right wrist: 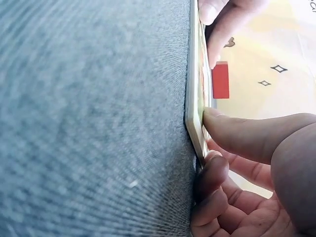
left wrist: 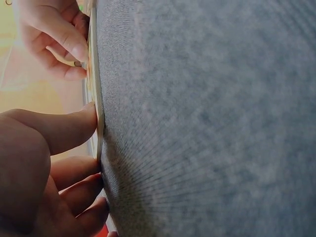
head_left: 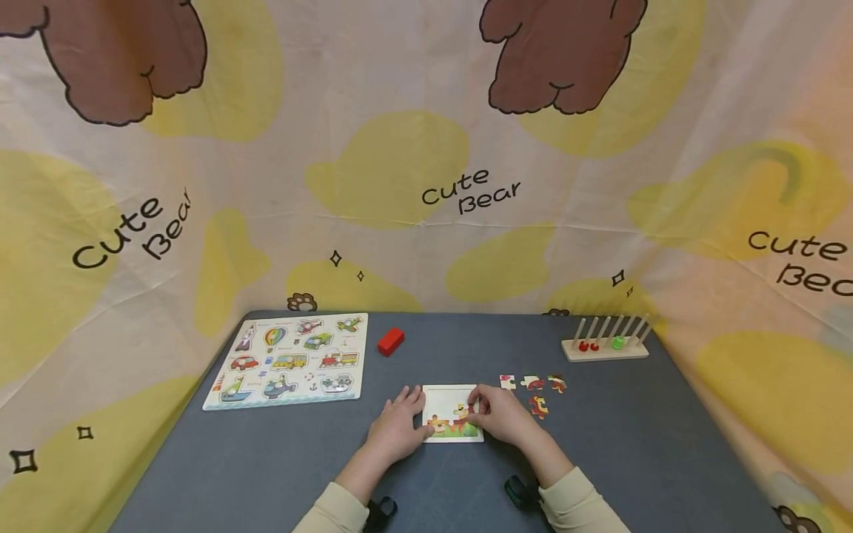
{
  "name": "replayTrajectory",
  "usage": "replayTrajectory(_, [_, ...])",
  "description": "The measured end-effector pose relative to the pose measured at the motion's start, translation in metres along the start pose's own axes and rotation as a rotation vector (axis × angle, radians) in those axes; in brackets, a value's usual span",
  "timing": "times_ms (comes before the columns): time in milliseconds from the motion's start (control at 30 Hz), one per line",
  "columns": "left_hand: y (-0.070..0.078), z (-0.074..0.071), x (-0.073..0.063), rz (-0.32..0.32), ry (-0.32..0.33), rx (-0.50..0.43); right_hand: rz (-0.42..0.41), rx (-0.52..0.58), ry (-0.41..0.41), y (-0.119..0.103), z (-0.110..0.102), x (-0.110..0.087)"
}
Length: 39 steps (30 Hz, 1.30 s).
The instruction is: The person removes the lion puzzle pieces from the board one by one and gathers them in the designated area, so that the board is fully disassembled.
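A small white-framed jigsaw tray (head_left: pixel 443 394) lies at the table's front middle, with animal-picture pieces (head_left: pixel 437 423) along its lower part. My left hand (head_left: pixel 397 426) rests at the tray's left side, fingers spread and thumb on the lower left corner. Over the right side, my right hand (head_left: pixel 504 416) pinches a jigsaw piece (head_left: pixel 471 408) between thumb and forefinger, down at the tray; the fingers hide much of it. In the right wrist view the right thumb (right wrist: pixel 217 118) touches the tray's face. Several loose jigsaw pieces (head_left: pixel 539 406) lie right of the tray.
At the back left lies a vehicle-picture board (head_left: pixel 286 361). A red block (head_left: pixel 391 342) sits beside it. A wooden peg stand (head_left: pixel 605 354) with red and green beads is at the back right. Behind the dark table (head_left: pixel 266 459) hangs a bear-print cloth (head_left: pixel 380 170).
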<state>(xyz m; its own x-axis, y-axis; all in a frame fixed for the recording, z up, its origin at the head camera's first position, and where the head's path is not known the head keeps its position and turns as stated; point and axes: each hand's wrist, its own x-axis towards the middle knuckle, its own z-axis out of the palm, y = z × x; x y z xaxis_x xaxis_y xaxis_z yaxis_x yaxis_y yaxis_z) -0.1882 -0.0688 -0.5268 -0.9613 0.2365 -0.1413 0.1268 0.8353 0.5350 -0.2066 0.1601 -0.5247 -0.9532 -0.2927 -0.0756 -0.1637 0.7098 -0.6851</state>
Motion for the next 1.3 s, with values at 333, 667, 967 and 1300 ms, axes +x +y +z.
replayTrajectory(333, [0.001, 0.000, 0.000, 0.003, -0.013, 0.004, -0.035, 0.022, 0.049, 0.000, 0.002, 0.002])
replayTrajectory(667, [0.001, 0.000, 0.000, 0.000, -0.006, 0.003, -0.076, 0.055, 0.047, 0.001, 0.001, 0.001])
replayTrajectory(967, [0.000, 0.000, 0.001, 0.008, -0.014, 0.007, -0.116, 0.136, 0.102, 0.002, -0.003, -0.002])
replayTrajectory(1300, [0.000, -0.002, 0.000, 0.020, -0.019, 0.021, -0.087, 0.128, 0.140, 0.008, -0.014, -0.006])
